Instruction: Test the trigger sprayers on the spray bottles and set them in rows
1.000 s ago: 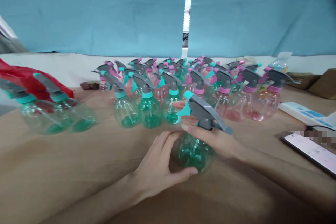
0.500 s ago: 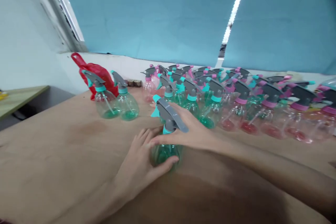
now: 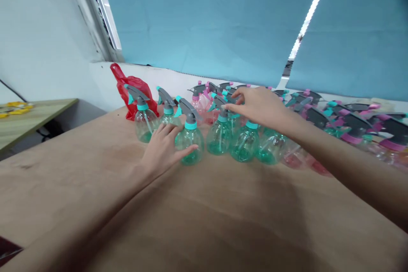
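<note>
My left hand (image 3: 163,146) is wrapped round the side of a clear green spray bottle (image 3: 191,149), its thumb across the front and its fingers behind. The bottle stands upright with a grey and teal trigger head and a little green liquid. My right hand (image 3: 259,104) is raised over the green bottles, thumb and index finger curved apart beside the grey head of another spray bottle (image 3: 219,136). It hides the head of a third spray bottle (image 3: 245,144); whether it touches either is unclear.
Two more green spray bottles stand left, one at the outer end (image 3: 145,123), before a red plastic bag (image 3: 135,89). Pink spray bottles (image 3: 353,131) crowd the right and back of the wooden table (image 3: 204,216). A side table (image 3: 47,114) holds yellow items.
The green bottle between my hands has moved away from me, beside the two at the left. My right hand has left it and moved right, over other bottles. The view has shifted.
</note>
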`<state>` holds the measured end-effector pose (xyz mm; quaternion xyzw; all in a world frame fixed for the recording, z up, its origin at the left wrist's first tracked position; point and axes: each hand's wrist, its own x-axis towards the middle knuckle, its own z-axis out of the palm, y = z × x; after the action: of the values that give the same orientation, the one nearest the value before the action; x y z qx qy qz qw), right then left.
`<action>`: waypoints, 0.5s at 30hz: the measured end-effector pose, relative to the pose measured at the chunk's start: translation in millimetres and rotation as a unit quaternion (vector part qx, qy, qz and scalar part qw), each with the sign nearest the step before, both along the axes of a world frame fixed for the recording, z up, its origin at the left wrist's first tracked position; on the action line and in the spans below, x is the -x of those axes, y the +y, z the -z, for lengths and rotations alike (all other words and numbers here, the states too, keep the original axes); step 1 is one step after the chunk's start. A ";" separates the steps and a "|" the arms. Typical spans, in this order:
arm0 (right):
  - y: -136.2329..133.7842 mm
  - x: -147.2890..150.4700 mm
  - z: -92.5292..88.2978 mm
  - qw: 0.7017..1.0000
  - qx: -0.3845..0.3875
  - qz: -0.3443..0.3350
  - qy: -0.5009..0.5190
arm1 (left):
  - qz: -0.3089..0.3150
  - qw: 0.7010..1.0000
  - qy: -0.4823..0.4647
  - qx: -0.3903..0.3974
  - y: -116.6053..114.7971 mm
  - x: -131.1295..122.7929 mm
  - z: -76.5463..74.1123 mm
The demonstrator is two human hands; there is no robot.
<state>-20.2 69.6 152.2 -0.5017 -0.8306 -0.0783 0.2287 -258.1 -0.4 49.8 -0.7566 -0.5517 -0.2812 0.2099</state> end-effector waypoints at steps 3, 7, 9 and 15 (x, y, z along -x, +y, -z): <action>12.2 12.3 -0.7 0.998 0.019 0.033 -0.056 | -0.007 1.000 0.015 0.007 8.4 -0.8 -3.7; 18.0 26.8 2.3 0.995 0.037 0.039 -0.085 | -0.020 0.999 0.033 0.015 17.6 -2.6 -6.6; 18.9 30.2 4.7 0.994 0.035 0.040 -0.094 | -0.026 0.999 0.040 0.017 21.5 -3.2 -8.4; 22.5 27.2 10.5 0.994 0.022 0.035 -0.105 | -0.046 0.997 0.061 0.015 30.7 -3.5 -12.0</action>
<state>-47.4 92.1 141.6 -0.5246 -0.8333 -0.1201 0.1265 -254.7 30.3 61.8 -0.7494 -0.5763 -0.2161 0.2442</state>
